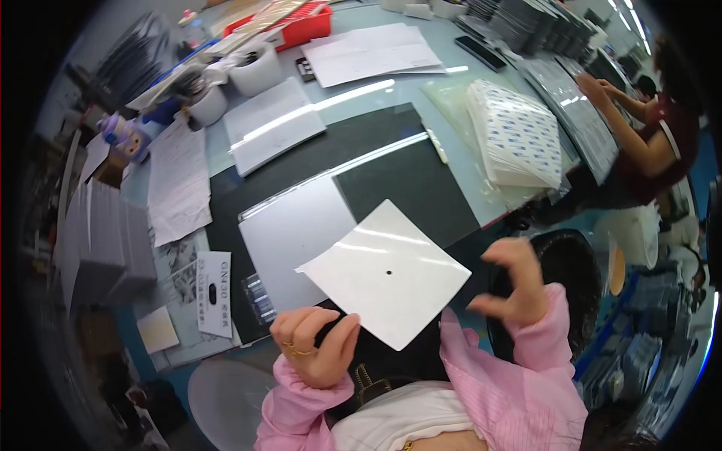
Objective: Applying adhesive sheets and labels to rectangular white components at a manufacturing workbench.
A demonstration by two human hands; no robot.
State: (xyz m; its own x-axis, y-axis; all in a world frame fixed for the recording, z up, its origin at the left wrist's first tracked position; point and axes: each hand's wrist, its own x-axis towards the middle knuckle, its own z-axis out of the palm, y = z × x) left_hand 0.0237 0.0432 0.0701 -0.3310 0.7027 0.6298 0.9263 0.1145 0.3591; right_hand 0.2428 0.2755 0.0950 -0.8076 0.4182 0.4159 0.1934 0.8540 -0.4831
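I judge the work early: my left hand [314,346] pinches one white square sheet [387,270] lifted clear of the table [459,161], right hand [515,289] open and empty, stack of backed sheets [519,135] still waiting

A large black mat [410,184] lies across the pale blue-green surface [361,94], with a flat grey rectangular panel [293,233] resting on its near left part. To the right, a thick stack of white sheets printed with small blue marks [515,135] sits on clear plastic film. At the far side stands a red plastic tray [304,26], beside loose white paper sheets [372,52] and two white round cups [256,68]. A small purple figurine [124,135] stands at the left edge, near a printed paper sheet [178,180]. Another person in a dark red top [665,135] works at the right.
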